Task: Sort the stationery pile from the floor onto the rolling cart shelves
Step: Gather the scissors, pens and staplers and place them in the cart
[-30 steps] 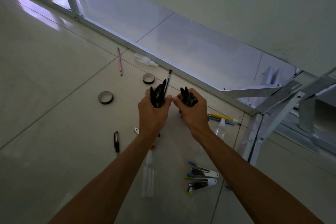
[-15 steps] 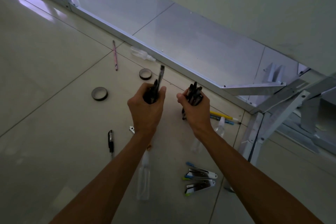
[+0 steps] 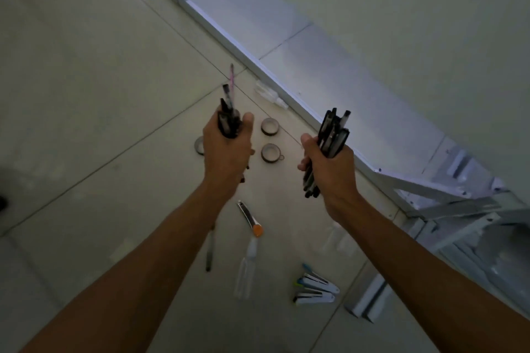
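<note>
My left hand (image 3: pixel 226 152) is shut on a bundle of black pens (image 3: pixel 228 114) held upright above the floor. Apart from it, to the right, my right hand (image 3: pixel 329 169) grips a second bundle of black pens (image 3: pixel 332 135). Below the hands, stationery lies scattered on the tiled floor: tape rolls (image 3: pixel 270 127) (image 3: pixel 270 153), a utility knife with an orange end (image 3: pixel 250 218), a clear bottle (image 3: pixel 246 269), two staplers (image 3: pixel 315 289), a dark pen (image 3: pixel 209 252) and a pink pencil (image 3: pixel 231 77). The white metal cart frame (image 3: pixel 447 209) stands at the right.
A white wall with a metal rail (image 3: pixel 258 63) runs diagonally behind the pile. Another small clear bottle (image 3: pixel 269 93) lies against that rail. A third tape roll (image 3: pixel 199 145) peeks out from behind my left hand. Open tiled floor (image 3: pixel 86 94) stretches to the left.
Both hands have lifted and moved apart, each keeping its pen bundle. The view has swung, so the floor items now appear lower and the cart farther right.
</note>
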